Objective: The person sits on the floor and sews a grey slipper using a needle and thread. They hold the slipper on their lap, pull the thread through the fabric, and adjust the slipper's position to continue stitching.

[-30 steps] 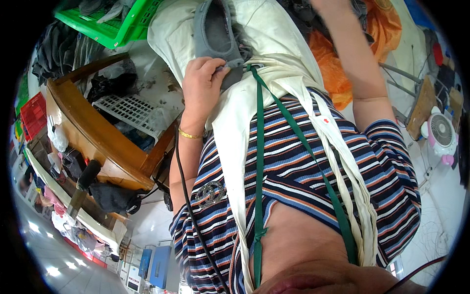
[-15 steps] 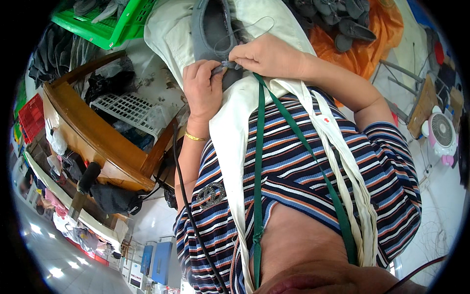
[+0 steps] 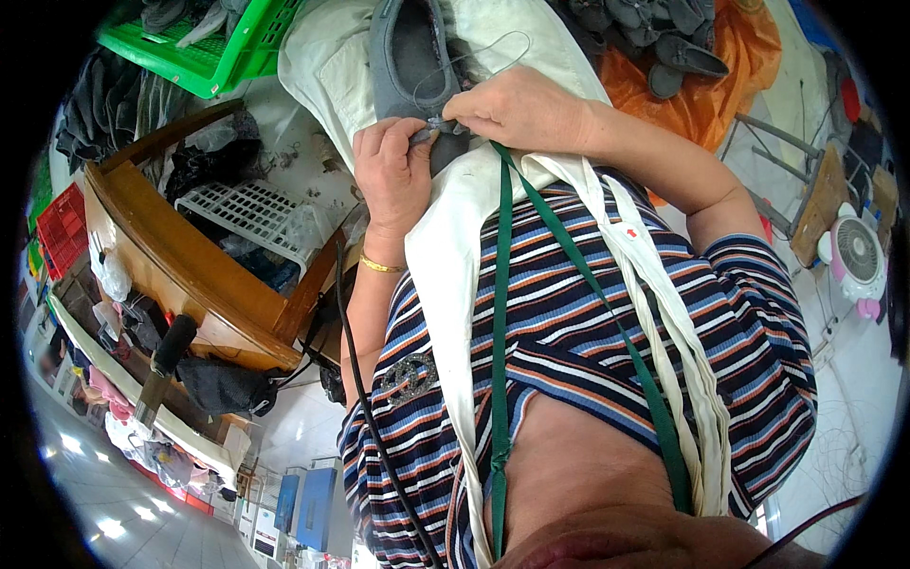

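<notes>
Seen in the head view, a grey shoe lies on the person's lap, over the white apron, its opening facing up and its near end reaching down to the two hands. The left hand, a yellow bangle at its wrist, keeps a narrow grip, thumb and fingers closed on a small grey piece at the near end of the shoe. The right hand comes across from the right, its grip narrow too, fingertips together just beside that same piece; what they pinch is too small for me to tell. A thin thread loops up beyond the right hand and over the shoe's opening. At the far right, dark grey shoes sit heaped on an orange sheet. At the far left stands a green crate with grey items inside; nearer on that side, a white perforated basket rests within brown wooden furniture. Over on the right is a pink and white fan.
</notes>
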Demonstrator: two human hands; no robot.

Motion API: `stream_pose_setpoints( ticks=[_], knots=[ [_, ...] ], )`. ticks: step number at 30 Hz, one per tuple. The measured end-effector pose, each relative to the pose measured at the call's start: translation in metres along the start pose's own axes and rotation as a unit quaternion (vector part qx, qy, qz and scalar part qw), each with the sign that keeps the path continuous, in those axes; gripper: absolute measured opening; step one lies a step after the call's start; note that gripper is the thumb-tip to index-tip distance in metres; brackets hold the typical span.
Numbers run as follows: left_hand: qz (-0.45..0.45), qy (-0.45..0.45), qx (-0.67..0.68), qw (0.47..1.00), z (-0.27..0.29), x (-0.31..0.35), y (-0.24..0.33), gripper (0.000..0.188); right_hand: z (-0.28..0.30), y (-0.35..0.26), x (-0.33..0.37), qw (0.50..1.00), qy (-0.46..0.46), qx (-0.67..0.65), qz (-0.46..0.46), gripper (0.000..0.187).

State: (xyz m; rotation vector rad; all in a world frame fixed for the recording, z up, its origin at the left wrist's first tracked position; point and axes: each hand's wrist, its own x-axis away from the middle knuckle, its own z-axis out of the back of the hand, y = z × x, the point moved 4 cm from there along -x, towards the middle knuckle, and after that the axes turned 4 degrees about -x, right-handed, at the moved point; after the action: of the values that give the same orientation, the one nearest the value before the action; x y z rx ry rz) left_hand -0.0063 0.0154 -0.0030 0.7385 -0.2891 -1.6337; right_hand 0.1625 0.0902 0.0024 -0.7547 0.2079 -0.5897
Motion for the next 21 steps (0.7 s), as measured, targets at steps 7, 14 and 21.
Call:
stream_pose_setpoints(
  ticks=[7,14,21],
  knots=[
    [-0.045,0.005,-0.044,0.998,0.000,-0.002,0.001,0.024,0.001,-0.009,-0.003,0.998,0.027,0.038,0.037,0.009],
    [-0.061,0.028,-0.059,0.996,-0.001,0.002,-0.002,0.022,-0.014,-0.015,-0.006,0.996,0.021,0.072,0.053,0.012],
    [-0.054,0.039,-0.051,0.996,-0.003,0.004,0.002,0.024,-0.024,-0.011,-0.009,0.997,0.027,0.056,0.038,0.013]
  ],
)
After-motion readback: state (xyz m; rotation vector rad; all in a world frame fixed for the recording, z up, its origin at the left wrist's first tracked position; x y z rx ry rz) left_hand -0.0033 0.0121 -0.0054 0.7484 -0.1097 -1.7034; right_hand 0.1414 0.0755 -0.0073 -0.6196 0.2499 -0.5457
